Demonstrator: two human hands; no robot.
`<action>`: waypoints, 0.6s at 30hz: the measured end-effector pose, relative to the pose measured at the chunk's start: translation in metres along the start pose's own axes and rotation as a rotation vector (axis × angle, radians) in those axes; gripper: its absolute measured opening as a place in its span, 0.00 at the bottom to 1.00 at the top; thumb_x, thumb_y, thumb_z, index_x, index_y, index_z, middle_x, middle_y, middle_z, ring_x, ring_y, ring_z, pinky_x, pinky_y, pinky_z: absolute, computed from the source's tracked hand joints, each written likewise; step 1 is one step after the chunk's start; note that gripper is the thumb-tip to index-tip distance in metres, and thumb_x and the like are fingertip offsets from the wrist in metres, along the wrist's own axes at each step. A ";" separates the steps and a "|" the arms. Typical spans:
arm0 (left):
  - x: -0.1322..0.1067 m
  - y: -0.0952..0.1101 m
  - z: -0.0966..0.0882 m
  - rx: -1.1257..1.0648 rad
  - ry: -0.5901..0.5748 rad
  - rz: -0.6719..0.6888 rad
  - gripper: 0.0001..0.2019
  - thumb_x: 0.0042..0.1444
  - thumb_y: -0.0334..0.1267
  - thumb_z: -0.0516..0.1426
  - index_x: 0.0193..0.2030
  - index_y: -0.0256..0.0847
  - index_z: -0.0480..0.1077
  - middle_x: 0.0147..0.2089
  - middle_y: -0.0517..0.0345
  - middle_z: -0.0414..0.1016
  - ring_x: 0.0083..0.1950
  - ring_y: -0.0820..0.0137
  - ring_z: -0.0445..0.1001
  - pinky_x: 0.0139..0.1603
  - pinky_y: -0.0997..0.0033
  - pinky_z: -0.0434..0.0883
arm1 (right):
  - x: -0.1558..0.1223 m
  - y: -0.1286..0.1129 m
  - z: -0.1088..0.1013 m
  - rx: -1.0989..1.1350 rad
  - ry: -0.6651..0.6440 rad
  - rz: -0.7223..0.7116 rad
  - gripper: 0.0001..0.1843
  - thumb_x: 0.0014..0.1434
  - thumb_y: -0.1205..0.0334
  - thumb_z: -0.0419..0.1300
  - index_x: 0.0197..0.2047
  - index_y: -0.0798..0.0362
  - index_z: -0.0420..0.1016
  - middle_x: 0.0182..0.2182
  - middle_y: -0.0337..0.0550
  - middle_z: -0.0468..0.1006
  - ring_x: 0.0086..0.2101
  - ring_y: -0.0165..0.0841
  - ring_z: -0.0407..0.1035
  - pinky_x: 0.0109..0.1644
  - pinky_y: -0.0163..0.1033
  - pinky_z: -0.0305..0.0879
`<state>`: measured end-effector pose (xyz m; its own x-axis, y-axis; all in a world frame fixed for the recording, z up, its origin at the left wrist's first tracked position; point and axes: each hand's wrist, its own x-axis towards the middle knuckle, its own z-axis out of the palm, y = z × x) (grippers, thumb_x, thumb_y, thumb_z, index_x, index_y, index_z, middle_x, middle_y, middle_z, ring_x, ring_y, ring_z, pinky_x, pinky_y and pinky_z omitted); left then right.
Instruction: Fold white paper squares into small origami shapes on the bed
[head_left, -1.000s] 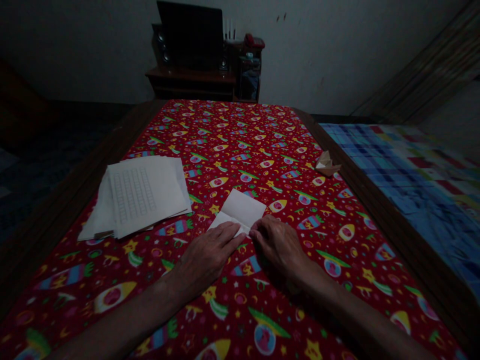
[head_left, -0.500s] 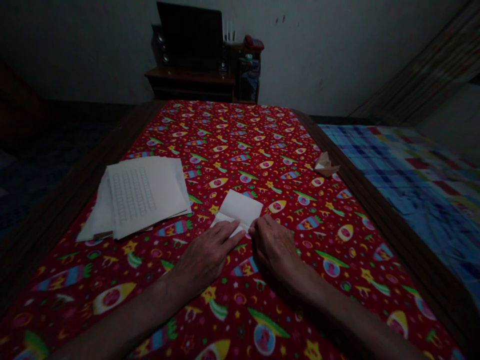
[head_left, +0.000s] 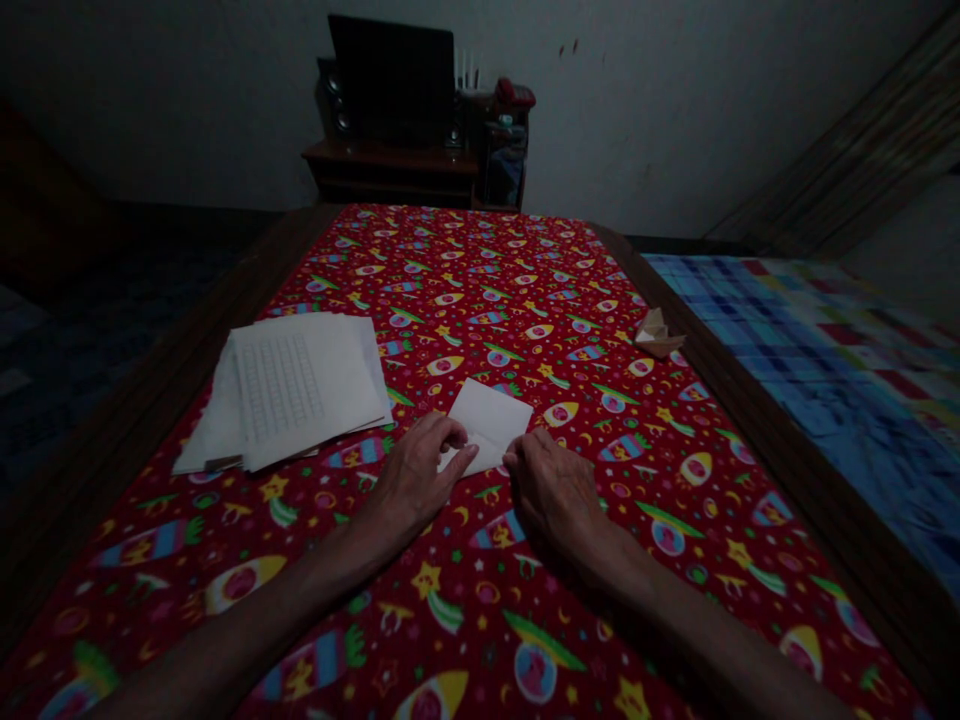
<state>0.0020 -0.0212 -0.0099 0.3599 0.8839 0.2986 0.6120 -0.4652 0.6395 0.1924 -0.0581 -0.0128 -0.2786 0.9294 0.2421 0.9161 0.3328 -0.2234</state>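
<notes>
A small folded white paper (head_left: 491, 420) lies on the red patterned tablecloth (head_left: 525, 300) in front of me. My left hand (head_left: 416, 475) rests on the paper's near left corner, fingers curled and pinching its edge. My right hand (head_left: 551, 490) presses the paper's near right corner with closed fingertips. Both forearms reach in from the bottom of the view.
A stack of white sheets (head_left: 289, 390) lies to the left of the hands. A small folded paper figure (head_left: 656, 333) sits near the table's right edge. A checked blue mattress (head_left: 825, 360) lies to the right. A dark cabinet with a screen (head_left: 405, 110) stands at the far wall.
My left hand has moved up onto the paper's left corner and its fingers have curled over the edge. The paper looks folded a little smaller. The right hand has barely moved.
</notes>
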 end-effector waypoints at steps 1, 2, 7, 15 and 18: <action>0.001 0.001 0.000 0.020 -0.006 -0.006 0.06 0.57 0.37 0.54 0.30 0.38 0.65 0.31 0.58 0.67 0.33 0.69 0.68 0.32 0.71 0.67 | 0.000 0.000 0.000 0.004 -0.002 0.002 0.07 0.64 0.63 0.49 0.34 0.54 0.64 0.31 0.41 0.69 0.28 0.30 0.62 0.29 0.36 0.47; 0.001 0.002 -0.001 0.041 -0.007 -0.004 0.08 0.57 0.36 0.55 0.28 0.39 0.64 0.30 0.58 0.67 0.33 0.69 0.67 0.33 0.70 0.66 | 0.001 -0.001 -0.001 0.009 -0.008 0.006 0.08 0.64 0.63 0.48 0.34 0.54 0.65 0.31 0.40 0.69 0.28 0.30 0.62 0.28 0.36 0.47; 0.000 0.001 0.001 0.115 0.010 0.041 0.09 0.58 0.35 0.54 0.27 0.39 0.63 0.29 0.59 0.66 0.32 0.69 0.66 0.33 0.70 0.63 | 0.005 -0.001 -0.009 0.039 -0.058 0.068 0.10 0.64 0.61 0.48 0.35 0.54 0.67 0.31 0.42 0.71 0.28 0.30 0.65 0.29 0.35 0.49; -0.003 0.000 0.002 0.202 0.013 0.141 0.07 0.61 0.33 0.51 0.30 0.39 0.62 0.32 0.59 0.65 0.35 0.69 0.66 0.36 0.70 0.64 | 0.008 0.002 -0.011 0.078 -0.081 0.084 0.12 0.64 0.60 0.47 0.37 0.55 0.68 0.32 0.43 0.73 0.29 0.31 0.67 0.31 0.35 0.53; -0.003 0.000 0.002 0.219 0.001 0.149 0.07 0.62 0.33 0.50 0.31 0.40 0.61 0.33 0.59 0.64 0.35 0.69 0.66 0.37 0.69 0.65 | 0.007 0.002 -0.011 0.070 -0.069 0.080 0.12 0.64 0.60 0.48 0.36 0.55 0.69 0.32 0.43 0.74 0.29 0.31 0.67 0.31 0.35 0.53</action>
<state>0.0022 -0.0243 -0.0122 0.4572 0.8047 0.3786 0.6899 -0.5896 0.4201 0.1949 -0.0525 -0.0015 -0.2269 0.9614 0.1559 0.9145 0.2653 -0.3053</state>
